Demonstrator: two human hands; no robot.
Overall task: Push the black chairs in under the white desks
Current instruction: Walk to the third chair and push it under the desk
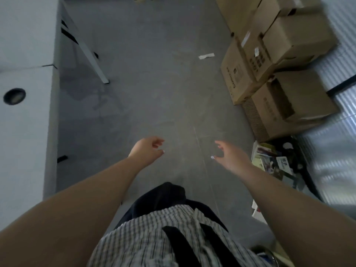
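Two white desks run along the left edge, one behind the other, the nearer with a round cable hole. A slanted white desk leg reaches the grey floor. Dark bits show under the desks' edge at the far left and lower down; I cannot tell whether they belong to chairs. No whole black chair is in view. My left hand and my right hand hang over the bare floor in the middle, fingers loosely curled and apart, holding nothing.
Stacked cardboard boxes line the right side, with a pile of papers and clutter below them against a ribbed wall. A paper scrap lies on the floor. A grey floor aisle runs between desks and boxes.
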